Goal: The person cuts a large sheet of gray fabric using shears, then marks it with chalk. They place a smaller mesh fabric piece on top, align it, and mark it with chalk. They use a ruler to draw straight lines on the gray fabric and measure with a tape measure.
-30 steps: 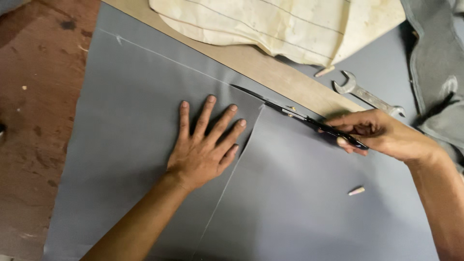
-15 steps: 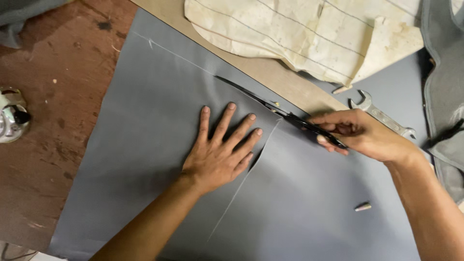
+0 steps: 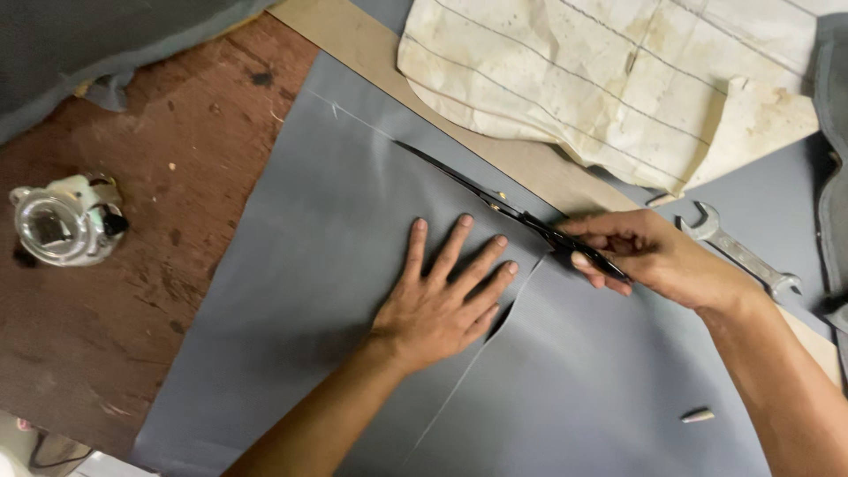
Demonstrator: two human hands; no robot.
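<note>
Cutting along the chalk line: right hand (image 3: 658,256) is gripping black scissors (image 3: 512,212), left hand (image 3: 442,296) is pressing flat, open, on grey fabric (image 3: 318,265); much is remaining uncut toward the table's far edge

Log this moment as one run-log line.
left hand flat on grey fabric | right hand holds scissors | spanner nearby
</note>
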